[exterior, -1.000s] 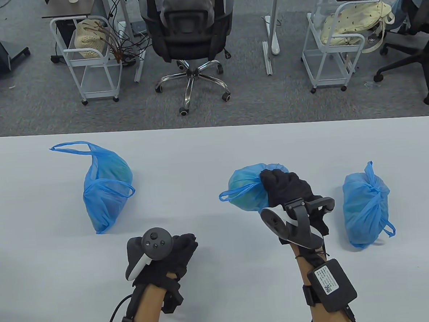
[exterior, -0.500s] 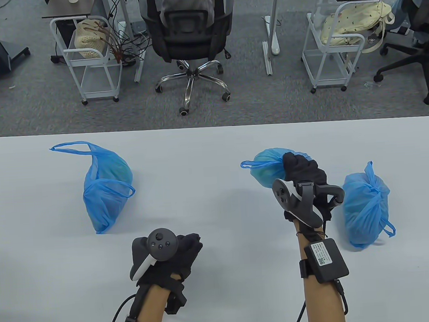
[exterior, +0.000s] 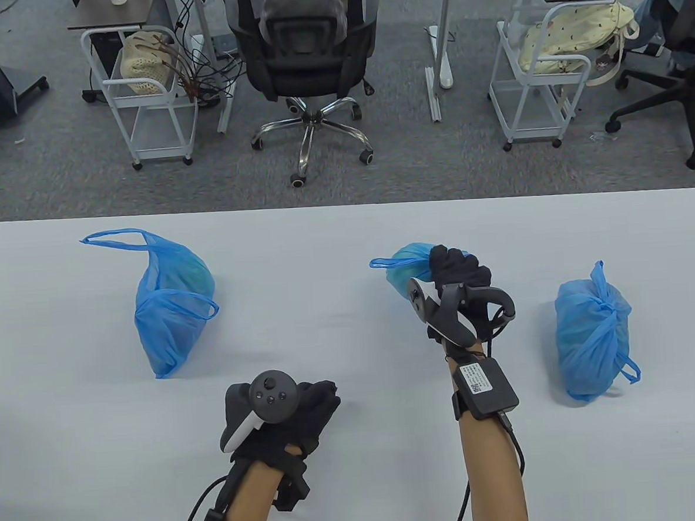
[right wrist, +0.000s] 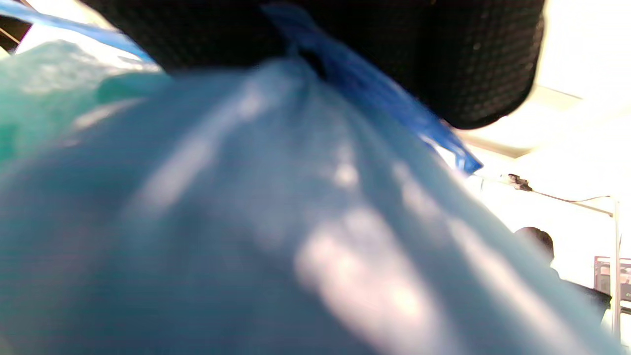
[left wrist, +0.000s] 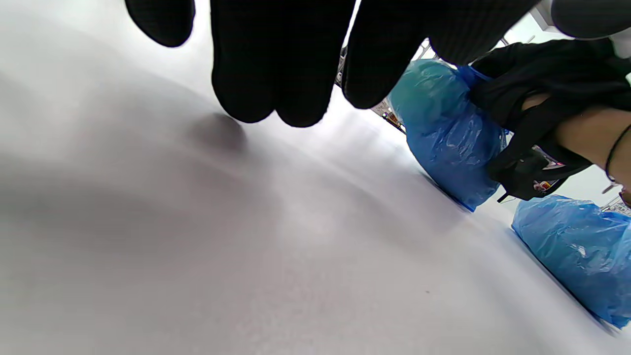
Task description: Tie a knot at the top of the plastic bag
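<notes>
One gloved right hand (exterior: 460, 277) is gripping the crinkled blue plastic bag (exterior: 404, 269) by its top, risking slipping out.

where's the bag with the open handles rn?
In the table view the untied bag lies on the table's left side, far from both hands, up-left of the left hand.

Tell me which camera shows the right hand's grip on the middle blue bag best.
The left wrist view: the right hand grips the middle blue bag at its top, seen side-on. In the table view the hand's tracker covers much of the bag. The right wrist view shows only blurred plastic under the glove.
</notes>
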